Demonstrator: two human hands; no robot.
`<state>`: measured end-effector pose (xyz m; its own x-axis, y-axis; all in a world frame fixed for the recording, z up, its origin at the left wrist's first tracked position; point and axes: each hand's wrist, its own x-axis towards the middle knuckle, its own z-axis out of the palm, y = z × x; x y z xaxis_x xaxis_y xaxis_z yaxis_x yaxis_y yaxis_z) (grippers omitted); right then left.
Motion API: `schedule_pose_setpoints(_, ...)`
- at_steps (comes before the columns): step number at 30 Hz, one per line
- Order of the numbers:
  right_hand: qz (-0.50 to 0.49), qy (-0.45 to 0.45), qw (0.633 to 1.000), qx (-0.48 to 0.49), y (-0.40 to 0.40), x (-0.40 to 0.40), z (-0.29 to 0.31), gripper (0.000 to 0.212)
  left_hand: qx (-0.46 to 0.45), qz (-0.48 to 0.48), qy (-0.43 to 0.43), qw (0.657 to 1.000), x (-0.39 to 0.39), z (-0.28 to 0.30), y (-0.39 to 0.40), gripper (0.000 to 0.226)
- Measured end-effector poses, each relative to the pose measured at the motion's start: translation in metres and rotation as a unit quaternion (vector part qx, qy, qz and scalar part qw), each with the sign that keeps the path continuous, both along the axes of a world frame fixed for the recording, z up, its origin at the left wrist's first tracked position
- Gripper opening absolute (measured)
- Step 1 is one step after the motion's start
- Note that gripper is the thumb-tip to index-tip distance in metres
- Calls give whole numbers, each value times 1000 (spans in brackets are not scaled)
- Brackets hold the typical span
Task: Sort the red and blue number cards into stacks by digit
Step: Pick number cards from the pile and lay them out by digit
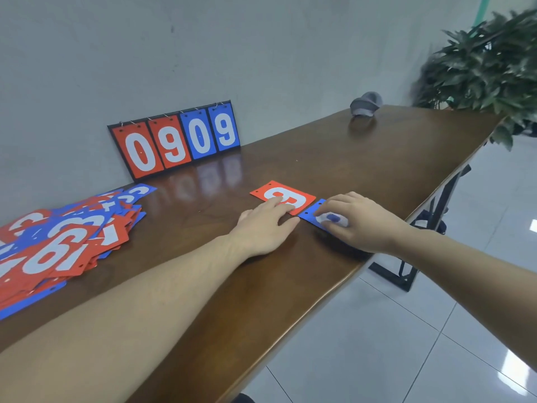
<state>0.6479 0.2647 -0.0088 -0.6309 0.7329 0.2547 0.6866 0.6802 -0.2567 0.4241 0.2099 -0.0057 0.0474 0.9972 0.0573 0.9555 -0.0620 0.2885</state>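
Brown polished wood forms the table, which runs from the near left to the far right along a grey wall.

Left hand: lies flat on the table top, fingers straight and relaxed, fingertips resting on the near edge of a red card. That card lies face up near the middle of the table; its white digit is partly covered (it reads as an 8 or a 3, I cannot tell which).

Right hand: fingers curled over a blue card, which lies flat just right of the red card and close to the table's right edge. Thumb and fingertips touch the card's face and edge in what looks like a pinch. Most of the digit is hidden by the hand.

Unsorted pile of cards: red and blue, loosely overlapping, at the near left of the table, well apart from both hands. A 6 and a 9 are legible on top.

Other items: a scoreboard leans upright against the wall at the far left, reading 0 9 in red and 0 9 in blue. A grey cap sits at the far end of the table. A leafy plant stands beyond the far right corner. White floor tiles show at the near right.
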Motion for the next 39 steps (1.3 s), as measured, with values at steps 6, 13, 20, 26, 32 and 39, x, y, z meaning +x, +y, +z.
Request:
schedule_pose_setpoints(6, 70, 18, 997, 2, -24, -51, 6, 28, 34, 16, 18, 999, -42, 0, -35, 43)
schedule_pose_setpoints(13, 174, 31, 984, -21, -62, -145, 9, 30, 81, 82, 17, 993, -120, -1, -103, 38)
schedule_pose_setpoints(20, 207, 48, 976, -42, -104, -239, 1, 29, 159, 171, 33, 972, -207, -2, -192, 29)
schedule_pose_setpoints(26, 206, 83, 973, -60, -135, -309, 4, 33, 174, 268, 45, 946, -270, -5, -254, 31)
schedule_pose_setpoints(32, 206, 99, 973, -41, -150, -362, 1, 33, 145, 354, 37, 923, -310, -10, -272, 44)
schedule_pose_setpoints(39, 215, 109, 970, 16, -152, -416, -2, 38, 157, 372, 8, 915, -322, -17, -269, 41)
